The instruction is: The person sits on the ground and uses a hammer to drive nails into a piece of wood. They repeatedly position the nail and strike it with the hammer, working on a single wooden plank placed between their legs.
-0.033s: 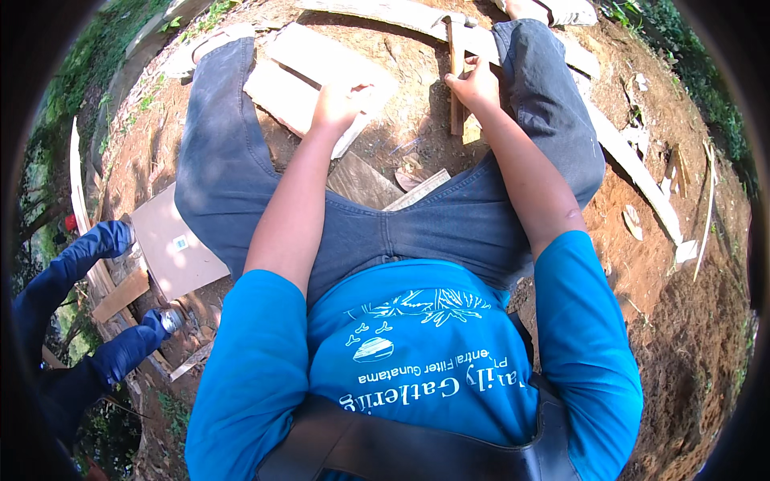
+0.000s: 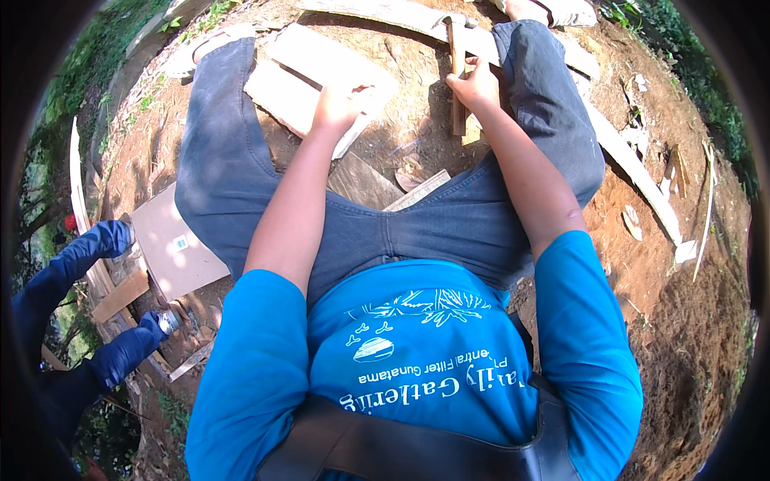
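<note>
My left hand [image 2: 338, 106] is over the near right part of the pale wooden boards [image 2: 309, 60] on the ground between my legs. Its fingers are curled together; glare hides whatever may be in them. To the right, my right hand [image 2: 479, 86] grips a hammer [image 2: 458, 116] partway along its wooden handle, thumb across the wood. The hammer head [image 2: 455, 19] points away from me, near a long pale plank [image 2: 377, 10]. Inside my right knee, the hand stays apart from the boards.
A brown board [image 2: 362, 183] and a narrow pale strip [image 2: 421, 191] lie close between my thighs. At the left are a flat tan panel [image 2: 172, 244] and another person's blue-trousered legs [image 2: 120, 353]. A long pale plank [image 2: 634, 164] runs past my right knee over bare soil.
The hammer and my right hand have shifted very slightly to the right. My left hand and the boards look the same.
</note>
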{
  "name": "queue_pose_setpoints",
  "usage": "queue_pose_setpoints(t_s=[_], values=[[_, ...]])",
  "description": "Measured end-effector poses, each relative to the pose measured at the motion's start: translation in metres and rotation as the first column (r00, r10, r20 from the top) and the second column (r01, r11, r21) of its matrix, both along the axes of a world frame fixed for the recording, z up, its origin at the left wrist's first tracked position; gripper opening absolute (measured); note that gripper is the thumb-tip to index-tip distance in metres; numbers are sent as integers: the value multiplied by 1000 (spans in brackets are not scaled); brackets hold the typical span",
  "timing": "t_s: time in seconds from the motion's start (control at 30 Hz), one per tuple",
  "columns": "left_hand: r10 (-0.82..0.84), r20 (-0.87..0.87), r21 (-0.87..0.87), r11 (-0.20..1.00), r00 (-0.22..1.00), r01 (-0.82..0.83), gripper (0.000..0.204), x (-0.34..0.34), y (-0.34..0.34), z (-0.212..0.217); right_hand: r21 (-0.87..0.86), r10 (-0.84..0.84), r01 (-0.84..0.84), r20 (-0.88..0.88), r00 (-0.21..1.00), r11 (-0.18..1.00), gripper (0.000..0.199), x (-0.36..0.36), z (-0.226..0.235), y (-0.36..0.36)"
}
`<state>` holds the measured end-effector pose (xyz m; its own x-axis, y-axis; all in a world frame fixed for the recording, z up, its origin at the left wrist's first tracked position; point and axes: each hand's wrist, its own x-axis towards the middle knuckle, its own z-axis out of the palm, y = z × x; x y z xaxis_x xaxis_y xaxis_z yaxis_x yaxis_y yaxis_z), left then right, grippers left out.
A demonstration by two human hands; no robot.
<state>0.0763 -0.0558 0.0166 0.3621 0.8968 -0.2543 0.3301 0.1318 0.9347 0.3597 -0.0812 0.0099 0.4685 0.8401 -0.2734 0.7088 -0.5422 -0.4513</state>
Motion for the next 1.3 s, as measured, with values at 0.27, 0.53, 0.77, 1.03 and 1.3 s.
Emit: queue_pose_setpoints(t_s=[0.27, 0.53, 0.77, 1.03, 1.3], values=[[23, -80, 64, 998, 997, -17, 23, -2, -4, -8, 16, -161, 191, -469, 868, 981, 45, -26, 63, -2], [102, -45, 60, 993, 994, -99, 25, -1, -11, -11, 178, 158, -57, -629, 761, 982, 38, -129, 127, -126], [83, 4, 116, 990, 997, -83, 24, -8, -10, -34, 255, 211, -82, -535, 818, 964, 36, -144, 135, -128], [8, -55, 213, 977, 998, 4, 23, -3, -11, -16, 169, 158, -83, -502, 850, 982, 27, -139, 109, -125], [-108, -652, 265, 895, 750, 359, 88, -11, -25, 18, 42, 12, 26, -711, 703, 999, 30, -118, 140, -66]])
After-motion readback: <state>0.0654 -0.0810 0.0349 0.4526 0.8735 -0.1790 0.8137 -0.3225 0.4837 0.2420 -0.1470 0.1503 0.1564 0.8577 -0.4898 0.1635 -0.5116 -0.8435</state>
